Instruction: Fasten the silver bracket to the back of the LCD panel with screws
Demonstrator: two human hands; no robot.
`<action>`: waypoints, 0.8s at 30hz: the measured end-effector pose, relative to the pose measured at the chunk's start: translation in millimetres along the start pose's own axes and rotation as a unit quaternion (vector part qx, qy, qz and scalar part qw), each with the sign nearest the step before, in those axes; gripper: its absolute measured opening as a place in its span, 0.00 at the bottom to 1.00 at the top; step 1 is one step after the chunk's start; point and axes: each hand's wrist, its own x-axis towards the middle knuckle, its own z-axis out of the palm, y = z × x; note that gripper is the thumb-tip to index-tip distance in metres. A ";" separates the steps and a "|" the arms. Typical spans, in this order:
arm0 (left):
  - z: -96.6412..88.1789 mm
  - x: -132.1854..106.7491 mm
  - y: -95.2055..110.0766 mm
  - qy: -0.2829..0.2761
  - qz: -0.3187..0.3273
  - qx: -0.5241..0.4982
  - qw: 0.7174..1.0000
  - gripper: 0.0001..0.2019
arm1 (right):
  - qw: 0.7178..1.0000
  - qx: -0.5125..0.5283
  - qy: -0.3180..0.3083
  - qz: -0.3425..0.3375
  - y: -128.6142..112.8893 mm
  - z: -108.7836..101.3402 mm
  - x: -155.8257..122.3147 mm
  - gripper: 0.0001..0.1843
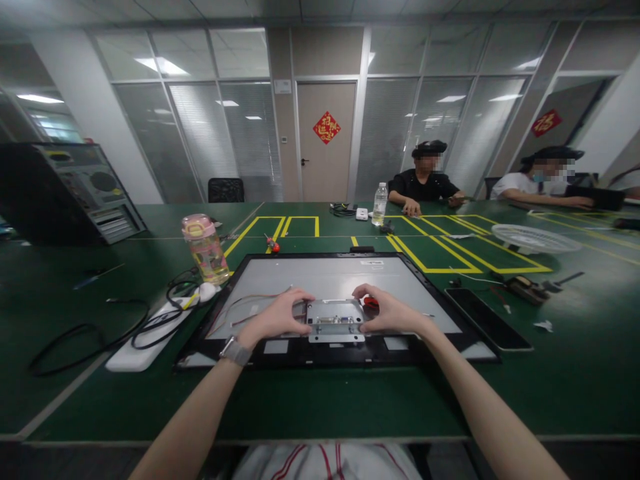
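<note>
A metal bracket (336, 312) with ports along its near side is gripped at both ends by my hands, over the back of a flat monitor panel (345, 275). My left hand (281, 316), with a watch (235, 351) on its wrist, has thumb and fingers round the left end. At the right end, my right hand (387, 312) pinches in the same way. A red object (371, 303) shows partly behind my right hand; its kind is hidden. Thin wires (240, 301) lie on the panel to the left.
Left of the panel stand a bottle with a pink lid (206, 252), a white power strip (145, 343) and a computer case (75, 190). A black phone-like slab (487, 319) lies right. Beyond are a water bottle (379, 204), a clear round tray (535, 237) and a seated person (423, 183).
</note>
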 end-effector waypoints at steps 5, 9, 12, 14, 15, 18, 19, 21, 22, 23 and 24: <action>0.9 0.0 1.4 0.024 0.010 0.012 1.000 0.29 | 0.999 -0.009 0.028 -0.029 4.7 2.0 1.9 0.32; 2.4 0.0 -0.9 0.017 0.007 0.012 1.000 0.28 | 0.999 -0.027 0.026 -0.024 7.2 3.6 2.5 0.32; 3.2 -0.8 -1.0 -0.001 0.000 0.007 1.000 0.28 | 0.999 -0.038 0.010 -0.007 4.8 3.9 0.6 0.31; 3.8 -1.7 0.3 -0.013 -0.008 -0.003 1.000 0.29 | 0.999 -0.047 0.003 -0.001 0.3 3.9 -1.3 0.33; 4.3 -2.1 1.4 -0.017 -0.013 -0.007 1.000 0.29 | 0.999 -0.052 0.003 -0.004 -2.7 4.0 -2.3 0.35; 7.1 -2.5 5.4 -0.021 -0.018 -0.008 1.000 0.29 | 0.997 -0.054 0.019 -0.048 -12.1 5.3 -4.0 0.33; 8.5 -2.4 6.7 -0.018 -0.015 -0.006 1.000 0.29 | 0.995 -0.055 0.040 -0.071 -14.4 6.1 -4.1 0.28; 11.5 -2.1 8.9 -0.011 -0.009 -0.002 1.000 0.29 | 0.988 -0.066 0.098 -0.103 -16.2 8.0 -3.3 0.16; 12.7 -1.9 9.9 -0.008 -0.007 -0.001 1.000 0.29 | 0.983 -0.077 0.123 -0.109 -15.6 8.9 -2.7 0.12; 13.7 -1.7 10.8 -0.007 -0.005 -0.001 1.000 0.28 | 0.980 -0.091 0.139 -0.110 -14.2 9.8 -2.0 0.09; 14.4 -1.5 11.6 -0.007 -0.004 -0.002 1.000 0.28 | 0.977 -0.107 0.148 -0.108 -12.1 10.6 -1.4 0.07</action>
